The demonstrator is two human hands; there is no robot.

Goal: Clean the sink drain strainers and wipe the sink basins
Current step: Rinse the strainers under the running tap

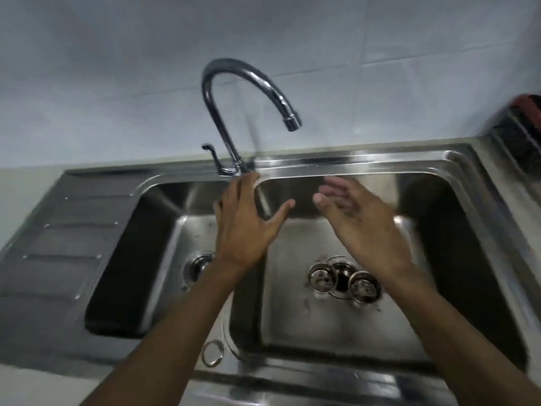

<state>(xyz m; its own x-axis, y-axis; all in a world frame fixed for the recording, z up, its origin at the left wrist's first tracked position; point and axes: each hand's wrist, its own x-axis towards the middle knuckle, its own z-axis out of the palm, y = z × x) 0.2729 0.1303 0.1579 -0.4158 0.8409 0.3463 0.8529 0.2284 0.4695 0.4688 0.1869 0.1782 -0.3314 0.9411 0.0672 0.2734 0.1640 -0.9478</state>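
A steel double sink fills the view. In the right basin (292,317), two round strainers (322,279) (363,287) lie on either side of an open drain hole (341,284). The left basin (164,235) has its drain (197,266) partly hidden behind my left forearm. My left hand (244,227) rests flat on the divider between the basins, fingers spread, holding nothing. My right hand (360,218) hovers over the right basin with fingers apart, empty, dark grime on the palm.
A curved chrome faucet (251,80) arches over the right basin, its lever (209,150) at the back. A ribbed drainboard (64,230) lies left. A metal ring (212,353) sits on the front rim. A dark rack (524,133) stands at the far right.
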